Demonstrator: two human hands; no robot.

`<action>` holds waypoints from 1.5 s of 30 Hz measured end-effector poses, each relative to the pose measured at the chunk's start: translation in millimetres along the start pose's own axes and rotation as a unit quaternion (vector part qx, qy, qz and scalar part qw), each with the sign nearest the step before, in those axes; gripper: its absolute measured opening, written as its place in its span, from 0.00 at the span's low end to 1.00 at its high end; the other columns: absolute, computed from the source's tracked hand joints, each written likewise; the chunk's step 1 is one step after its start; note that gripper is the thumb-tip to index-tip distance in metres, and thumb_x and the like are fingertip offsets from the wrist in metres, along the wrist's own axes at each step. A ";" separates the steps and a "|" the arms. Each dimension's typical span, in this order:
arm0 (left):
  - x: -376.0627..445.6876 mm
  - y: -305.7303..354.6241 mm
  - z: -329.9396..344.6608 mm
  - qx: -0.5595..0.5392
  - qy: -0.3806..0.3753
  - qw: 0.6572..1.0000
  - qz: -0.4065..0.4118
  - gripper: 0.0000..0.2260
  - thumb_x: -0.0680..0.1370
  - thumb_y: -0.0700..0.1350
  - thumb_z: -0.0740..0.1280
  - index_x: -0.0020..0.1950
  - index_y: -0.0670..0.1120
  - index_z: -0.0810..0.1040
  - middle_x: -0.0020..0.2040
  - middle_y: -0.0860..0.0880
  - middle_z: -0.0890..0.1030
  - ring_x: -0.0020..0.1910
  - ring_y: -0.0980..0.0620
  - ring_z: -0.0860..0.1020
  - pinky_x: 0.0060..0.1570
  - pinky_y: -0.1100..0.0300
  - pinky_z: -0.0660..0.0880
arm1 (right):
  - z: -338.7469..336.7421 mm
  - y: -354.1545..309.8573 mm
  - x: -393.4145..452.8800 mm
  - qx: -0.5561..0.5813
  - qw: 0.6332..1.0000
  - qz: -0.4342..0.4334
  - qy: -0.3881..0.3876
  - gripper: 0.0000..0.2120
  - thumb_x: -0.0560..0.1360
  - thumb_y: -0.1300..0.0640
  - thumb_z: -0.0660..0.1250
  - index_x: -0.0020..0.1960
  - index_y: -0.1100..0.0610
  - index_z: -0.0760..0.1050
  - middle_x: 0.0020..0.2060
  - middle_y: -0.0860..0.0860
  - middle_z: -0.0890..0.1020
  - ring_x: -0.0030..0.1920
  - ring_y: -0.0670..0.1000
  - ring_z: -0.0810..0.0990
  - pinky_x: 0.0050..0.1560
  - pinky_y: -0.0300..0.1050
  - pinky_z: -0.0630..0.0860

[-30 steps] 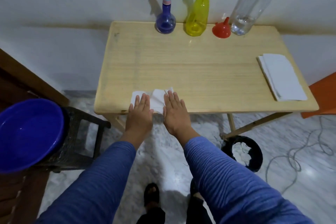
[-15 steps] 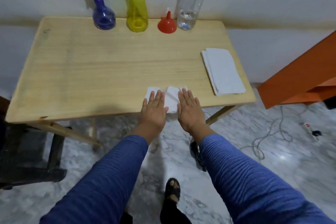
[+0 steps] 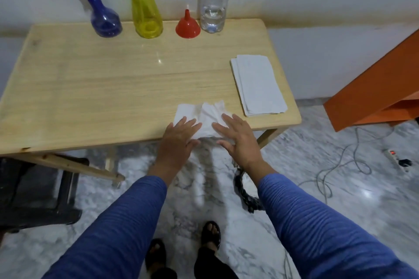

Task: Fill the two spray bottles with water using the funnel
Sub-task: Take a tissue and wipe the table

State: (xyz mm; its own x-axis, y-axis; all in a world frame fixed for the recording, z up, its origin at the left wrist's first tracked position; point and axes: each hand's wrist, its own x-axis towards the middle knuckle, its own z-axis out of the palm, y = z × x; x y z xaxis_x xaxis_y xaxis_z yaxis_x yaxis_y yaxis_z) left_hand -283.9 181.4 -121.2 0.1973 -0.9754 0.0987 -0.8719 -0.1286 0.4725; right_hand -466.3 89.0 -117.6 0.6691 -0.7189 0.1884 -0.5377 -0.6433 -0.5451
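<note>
Both hands flat at near edge of tabletop (image 3: 95, 88), fingers straight and slightly spread, holding nothing: left hand (image 3: 179, 140) rests on crumpled tissue (image 3: 204, 118), right hand (image 3: 240, 138) on its right side w/ thumb off the edge. Task things all at far edge by the wall, well apart from the hands: blue sprayer (image 3: 104, 18), yellow sprayer (image 3: 146, 13) just right of it, red funnel (image 3: 187, 26) standing wide end down, spout up, then clear bottle (image 3: 213, 0) w/ only a little water in the bottom. Sprayers both look empty, trigger heads on, tops partly cut off by frame. Handling, my read: sprayers are thin plastic, light when empty, so tippy — blue one has a narrow neck over a round base, best to grip at neck or round the base while the head gets unscrewed; yellow is a taller cone, hold mid-body. Funnel is stiff, very light, take it by the spout or rim; it'll wobble in a sprayer neck, so one hand should steady it. Clear bottle is tall, soft-walled, prob squashes if squeezed hard; grip lower body where the water sits, pour slow. Can't tell if it's capped, top out of frame. Plastic gets slippery once wet. Stack of folded napkins (image 3: 258, 88) at right side of tabletop is handy for drips. Filling not started yet, going by how things stand.
</note>
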 end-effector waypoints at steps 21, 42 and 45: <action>-15.8 88.5 -72.2 -0.281 -0.022 0.959 -0.045 0.03 0.74 0.47 0.70 0.45 0.51 0.84 0.41 0.56 0.82 0.44 0.58 0.77 0.37 0.78 0.66 | -94.6 -80.5 -64.2 0.215 0.911 0.306 0.175 0.07 0.71 0.55 0.73 0.46 0.56 0.84 0.34 0.45 0.81 0.40 0.46 0.77 0.49 0.46 0.75; 18.1 226.7 136.4 -0.280 -0.168 0.945 0.011 0.08 0.76 0.45 0.68 0.52 0.45 0.83 0.50 0.49 0.84 0.50 0.56 0.79 0.55 0.61 0.74 | -131.0 123.9 -187.6 0.191 0.843 0.468 0.184 0.07 0.72 0.55 0.72 0.47 0.58 0.83 0.43 0.48 0.82 0.50 0.46 0.79 0.55 0.38 0.74; 22.4 219.1 188.3 -0.261 -0.185 0.947 -0.026 0.08 0.76 0.45 0.69 0.52 0.46 0.84 0.50 0.50 0.84 0.50 0.56 0.79 0.54 0.62 0.74 | -97.2 168.5 -194.8 0.204 0.836 0.485 0.157 0.06 0.71 0.56 0.72 0.45 0.58 0.83 0.41 0.47 0.82 0.48 0.45 0.79 0.57 0.45 0.76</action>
State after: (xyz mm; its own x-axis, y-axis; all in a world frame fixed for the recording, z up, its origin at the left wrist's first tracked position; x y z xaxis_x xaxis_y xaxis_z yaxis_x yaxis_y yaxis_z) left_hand -554.9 97.7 -180.3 -0.0215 -0.9786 -0.2049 -0.5054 -0.1662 0.8467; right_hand -737.1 95.0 -166.7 -0.1827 -0.9249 -0.3335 -0.4854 0.3798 -0.7875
